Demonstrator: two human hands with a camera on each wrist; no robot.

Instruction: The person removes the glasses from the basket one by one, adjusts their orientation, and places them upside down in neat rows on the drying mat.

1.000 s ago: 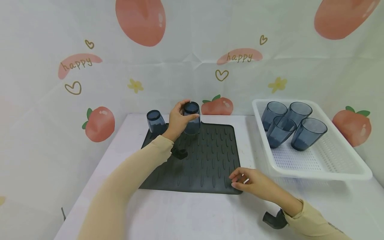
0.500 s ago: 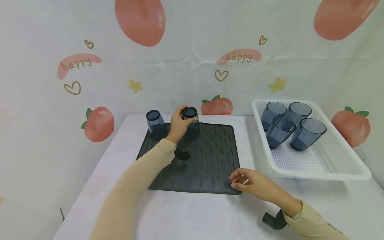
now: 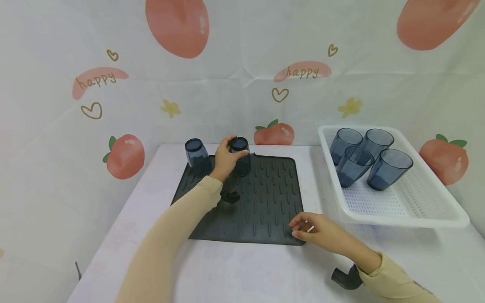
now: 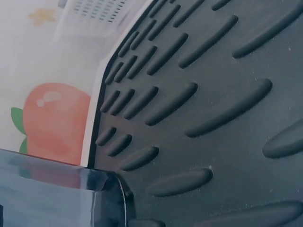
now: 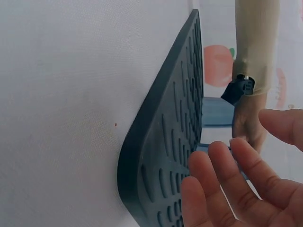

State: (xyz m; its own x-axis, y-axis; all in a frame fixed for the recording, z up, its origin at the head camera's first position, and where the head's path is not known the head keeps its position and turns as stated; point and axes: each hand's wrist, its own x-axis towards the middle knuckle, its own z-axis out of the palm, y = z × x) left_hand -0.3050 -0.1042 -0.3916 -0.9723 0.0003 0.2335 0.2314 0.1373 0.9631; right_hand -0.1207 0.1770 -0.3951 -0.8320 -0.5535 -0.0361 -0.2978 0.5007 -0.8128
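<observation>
My left hand (image 3: 224,162) grips a blue-tinted drinking glass (image 3: 243,165), thumb on one side and fingers on the other. The glass is upside down, base up, with its rim at the back part of the black ridged drying mat (image 3: 265,210). In the left wrist view that glass (image 4: 57,196) fills the lower left corner, its rim end at the mat. To its left another upturned glass (image 3: 198,155) stands at the mat's back left corner. My right hand (image 3: 316,229) hangs over the mat's front right corner, fingers loosely bent and holding nothing; its palm shows in the right wrist view.
A white perforated plastic basket (image 3: 405,221) stands on the right of the white table (image 3: 242,269). Several matching glasses (image 3: 354,162) lean mouth-up in its left part. Behind the table hangs a white cloth (image 3: 235,101) printed with fruit.
My left hand has lowered the glass and brought it slightly nearer, down to the mat. Over the last half second it has barely moved. The right hand stays in place.
</observation>
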